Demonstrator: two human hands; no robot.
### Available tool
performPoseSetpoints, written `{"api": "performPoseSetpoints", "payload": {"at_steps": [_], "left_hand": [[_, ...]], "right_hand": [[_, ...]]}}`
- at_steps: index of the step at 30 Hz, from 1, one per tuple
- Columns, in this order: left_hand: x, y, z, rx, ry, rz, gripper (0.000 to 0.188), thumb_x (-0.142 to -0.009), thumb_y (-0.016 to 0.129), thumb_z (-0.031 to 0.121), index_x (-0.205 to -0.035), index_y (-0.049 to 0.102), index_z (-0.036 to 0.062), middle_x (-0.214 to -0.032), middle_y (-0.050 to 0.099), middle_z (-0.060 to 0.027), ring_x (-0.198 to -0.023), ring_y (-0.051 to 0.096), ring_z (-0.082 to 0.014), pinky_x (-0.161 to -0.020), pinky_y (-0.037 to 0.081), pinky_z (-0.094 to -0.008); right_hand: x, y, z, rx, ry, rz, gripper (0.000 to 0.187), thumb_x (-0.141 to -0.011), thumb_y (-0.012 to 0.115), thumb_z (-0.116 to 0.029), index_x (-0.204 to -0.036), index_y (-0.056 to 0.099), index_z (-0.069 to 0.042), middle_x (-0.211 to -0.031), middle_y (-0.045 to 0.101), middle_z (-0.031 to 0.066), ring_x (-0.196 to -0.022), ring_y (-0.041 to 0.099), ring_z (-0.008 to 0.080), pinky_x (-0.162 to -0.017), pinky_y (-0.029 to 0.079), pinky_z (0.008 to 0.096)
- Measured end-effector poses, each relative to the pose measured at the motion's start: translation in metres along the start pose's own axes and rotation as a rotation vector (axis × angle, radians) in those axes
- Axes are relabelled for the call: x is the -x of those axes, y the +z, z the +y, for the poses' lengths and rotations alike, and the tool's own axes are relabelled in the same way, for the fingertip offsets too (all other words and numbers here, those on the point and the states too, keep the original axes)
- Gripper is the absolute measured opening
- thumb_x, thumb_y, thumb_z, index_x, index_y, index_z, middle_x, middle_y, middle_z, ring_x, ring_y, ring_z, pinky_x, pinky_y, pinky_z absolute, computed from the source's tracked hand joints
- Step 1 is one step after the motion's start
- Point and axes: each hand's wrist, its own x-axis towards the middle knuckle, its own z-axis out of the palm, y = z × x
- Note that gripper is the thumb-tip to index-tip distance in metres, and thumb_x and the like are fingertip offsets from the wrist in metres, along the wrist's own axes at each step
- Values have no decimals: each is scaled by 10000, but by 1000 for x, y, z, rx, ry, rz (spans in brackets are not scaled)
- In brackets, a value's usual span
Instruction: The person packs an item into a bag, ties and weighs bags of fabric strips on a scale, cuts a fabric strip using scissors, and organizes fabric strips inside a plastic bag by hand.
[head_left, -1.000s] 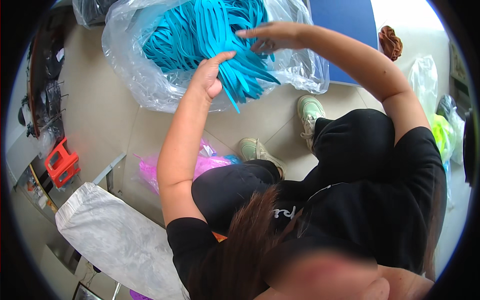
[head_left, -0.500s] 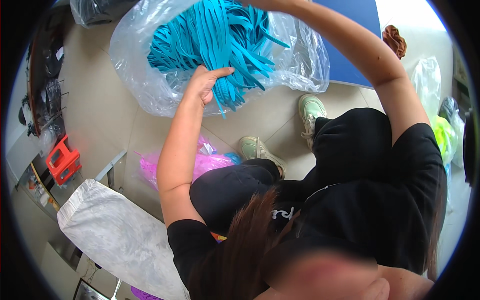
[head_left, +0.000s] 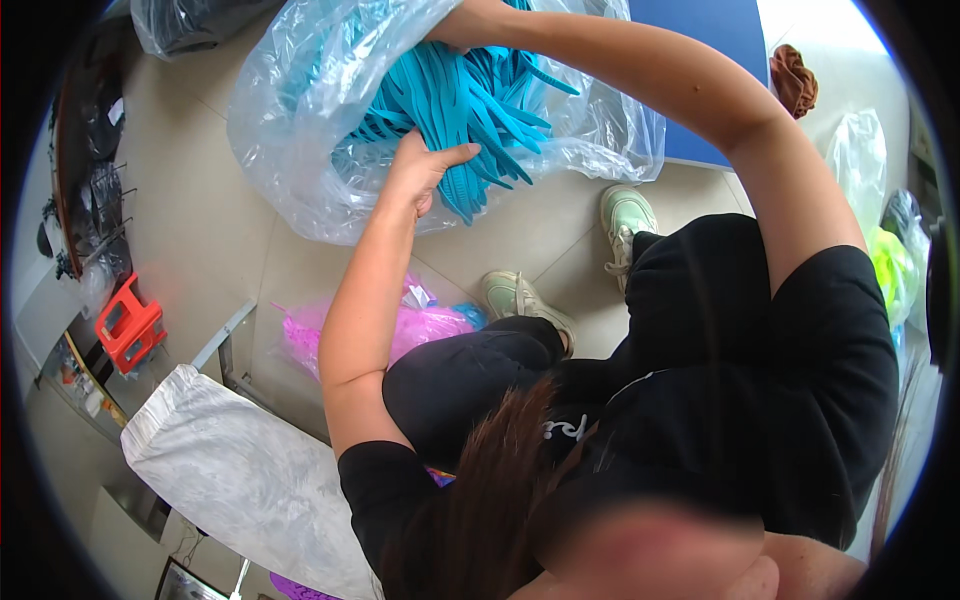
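A thick bundle of long, flat turquoise strips [head_left: 450, 110] lies partly inside a large clear plastic bag [head_left: 280, 180]. My left hand [head_left: 425, 168] grips the near end of the bundle from its left side, thumb laid across the strips; their loose ends hang past it. Reaching across the top, my right hand [head_left: 475, 22] is closed on the upper edge of the bag, just above the strips. That flap of film covers the left part of the bundle. The fingertips of the right hand are partly hidden.
A blue flat-sided object [head_left: 700, 60] stands right of the bag. My shoes [head_left: 625, 225] are below it, with a pink plastic package [head_left: 400, 330] on the tiled floor. Further left are a red stool [head_left: 130, 325] and a pale covered surface [head_left: 240, 470]. Bags [head_left: 860, 170] lie far right.
My right hand has come down into view and drawn the bag's edge over the left part of the strips. My left hand keeps its grip, shifted slightly right.
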Motion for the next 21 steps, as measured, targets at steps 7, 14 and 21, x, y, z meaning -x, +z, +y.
{"api": "performPoseSetpoints", "payload": {"at_steps": [7, 14, 21], "left_hand": [[30, 1, 100, -1020, 37, -279, 376, -872, 646, 307, -1033, 605, -30, -1003, 646, -111, -868, 602, -176, -803, 479, -329], [18, 1, 189, -35, 667, -50, 654, -929, 524, 394, -1430, 232, 93, -1310, 446, -145, -1142, 501, -237, -987, 395, -351], [-44, -39, 167, 232, 685, -64, 773, -912, 415, 573, -1493, 28, 241, -1288, 416, -163, -1135, 505, -304, -919, 462, -413]], "right_hand": [[10, -24, 50, -745, 566, -507, 306, -839, 551, -194, -1073, 597, -2, -934, 651, 221, -736, 664, 300, -660, 565, 405], [8, -50, -2, -426, 786, -270, 245, -852, 486, -141, -947, 632, 32, -836, 670, 176, -706, 656, 280, -637, 553, 414], [2, -44, -13, -201, 321, -168, 408, -783, 552, -267, -1056, 600, 32, -1023, 603, 298, -917, 593, 426, -845, 467, 459]]}}
